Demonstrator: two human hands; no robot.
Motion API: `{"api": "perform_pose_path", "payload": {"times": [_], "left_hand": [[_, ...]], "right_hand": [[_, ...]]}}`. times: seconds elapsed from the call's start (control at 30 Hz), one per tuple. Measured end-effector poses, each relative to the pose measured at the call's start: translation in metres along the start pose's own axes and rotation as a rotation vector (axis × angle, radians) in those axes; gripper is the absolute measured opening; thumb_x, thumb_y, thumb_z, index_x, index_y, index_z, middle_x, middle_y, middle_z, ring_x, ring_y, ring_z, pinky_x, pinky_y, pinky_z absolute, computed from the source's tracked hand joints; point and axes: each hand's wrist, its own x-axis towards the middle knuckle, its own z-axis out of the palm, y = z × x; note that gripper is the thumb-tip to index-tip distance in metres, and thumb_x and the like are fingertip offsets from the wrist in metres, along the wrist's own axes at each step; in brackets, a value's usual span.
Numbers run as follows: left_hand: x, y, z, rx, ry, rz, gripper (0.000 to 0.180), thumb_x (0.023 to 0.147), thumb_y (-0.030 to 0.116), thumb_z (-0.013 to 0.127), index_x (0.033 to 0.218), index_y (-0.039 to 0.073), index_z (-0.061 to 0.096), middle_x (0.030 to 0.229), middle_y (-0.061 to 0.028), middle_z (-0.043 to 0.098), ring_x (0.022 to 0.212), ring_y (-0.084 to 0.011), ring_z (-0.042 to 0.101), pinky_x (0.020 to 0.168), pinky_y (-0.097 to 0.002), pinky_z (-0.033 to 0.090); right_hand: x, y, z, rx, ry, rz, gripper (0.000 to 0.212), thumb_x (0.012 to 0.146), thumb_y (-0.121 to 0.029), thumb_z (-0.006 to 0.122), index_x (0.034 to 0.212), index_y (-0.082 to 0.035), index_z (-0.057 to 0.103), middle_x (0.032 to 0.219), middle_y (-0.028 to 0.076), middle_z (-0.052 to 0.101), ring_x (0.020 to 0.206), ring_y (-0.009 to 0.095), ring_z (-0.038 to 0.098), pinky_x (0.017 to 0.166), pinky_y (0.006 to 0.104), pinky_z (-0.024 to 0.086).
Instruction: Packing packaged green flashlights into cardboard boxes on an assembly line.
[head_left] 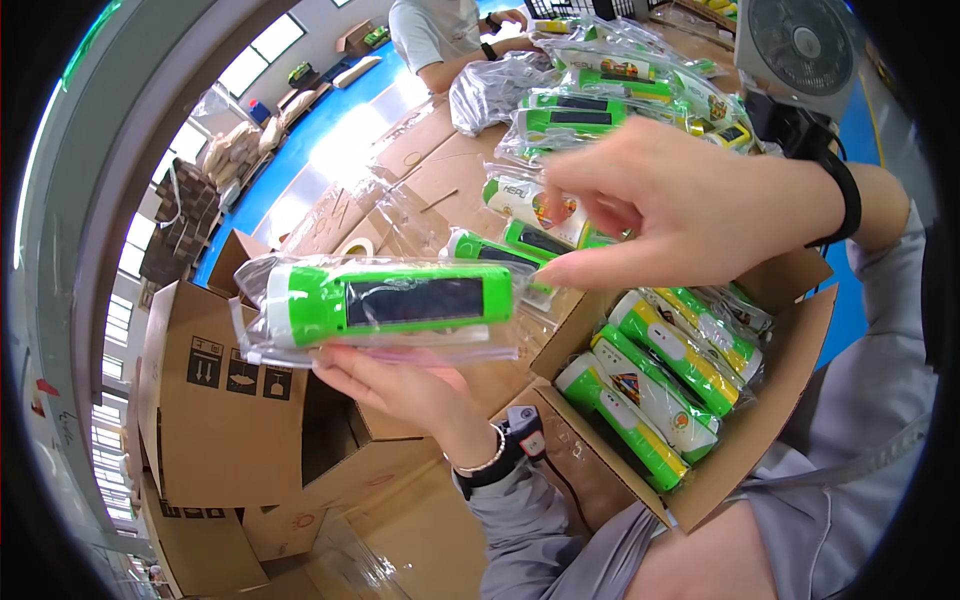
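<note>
The bagged flashlight [385,300] lies across the fingers of the left hand [400,385] at the centre-left of the frame, held level above the brown cardboard of the counter [440,170]. It is a stubby cylinder with a bright green body, a white band at its left end and a dark rectangular panel along its side, sealed in a clear plastic sleeve whose flat edge sticks out below and to the left. Judging by the look, it is a light, rigid plastic thing; the sleeve is thin, glossy and likely slippery, so the body could slide inside it. The safest hold would be around the middle of the cylinder through the film, not by the loose flap. The left hand's grip is half closed, cupping it from beneath with the fingers curled under the sleeve. The right hand [690,205], upper right of centre, holds nothing, with its grip spread and the forefinger touching the sleeve's right end. Just to the lower right an open carton [790,360] holds more green and white flashlights packed side by side, and further bagged ones are heaped toward the top of the frame
</note>
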Motion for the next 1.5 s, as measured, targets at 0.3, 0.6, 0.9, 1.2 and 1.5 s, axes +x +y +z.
{"api": "perform_pose_path", "payload": {"times": [0.3, 0.6, 0.9, 1.2, 1.5], "left_hand": [[-0.046, 0.040, 0.021, -0.100, -0.051, -0.073, 0.049, 0.101, 0.036, 0.039, 0.142, 0.014, 0.024, 0.133, -0.0118, 0.042, 0.114, -0.0239, 0.051, 0.093, -0.0417, 0.049], [-0.014, 0.048, -0.001, -0.072, -0.441, 0.242, 0.086, 0.083, 0.051, 0.059, 0.144, 0.005, 0.020, 0.136, -0.0200, 0.041, 0.126, -0.0310, 0.042, 0.109, -0.0466, 0.031], [0.000, 0.056, -0.027, 0.038, -0.474, 0.324, 0.107, 0.044, 0.020, 0.093, 0.133, 0.002, 0.036, 0.110, -0.0158, 0.054, 0.101, -0.0300, 0.059, 0.085, -0.0415, 0.054], [0.013, 0.049, -0.040, 0.118, -0.771, 0.501, 0.082, 0.053, 0.028, 0.090, 0.116, -0.007, 0.052, 0.110, -0.0214, 0.059, 0.101, -0.0324, 0.062, 0.089, -0.0433, 0.053], [0.002, 0.051, -0.030, -0.007, -0.724, 0.191, 0.083, 0.046, 0.019, 0.094, 0.112, -0.008, 0.052, 0.103, -0.0197, 0.059, 0.097, -0.0342, 0.063, 0.082, -0.0439, 0.056]], "right_hand": [[0.038, -0.008, 0.069, 0.163, 0.235, -0.477, 0.056, 0.070, -0.020, 0.075, 0.111, 0.001, 0.043, 0.100, 0.013, 0.052, 0.086, 0.027, 0.056, 0.074, 0.0362, 0.047], [0.039, -0.009, 0.038, 0.008, 0.319, -0.544, 0.054, 0.057, -0.006, 0.075, 0.101, -0.005, 0.043, 0.098, 0.010, 0.050, 0.079, 0.030, 0.056, 0.063, 0.0384, 0.047], [0.039, -0.013, 0.020, -0.187, 0.201, -0.582, 0.046, 0.055, 0.006, 0.063, 0.096, -0.003, 0.045, 0.096, 0.013, 0.047, 0.093, 0.035, 0.052, 0.071, 0.0402, 0.045], [0.044, -0.014, 0.019, -0.046, -0.213, -0.554, 0.045, 0.058, 0.000, 0.068, 0.101, 0.000, 0.052, 0.086, 0.014, 0.057, 0.082, 0.034, 0.058, 0.070, 0.0411, 0.046], [0.050, 0.006, 0.025, 0.305, -0.660, -0.373, 0.047, 0.065, -0.013, 0.078, 0.103, 0.000, 0.053, 0.089, 0.010, 0.063, 0.077, 0.018, 0.058, 0.067, 0.0316, 0.047]]}}
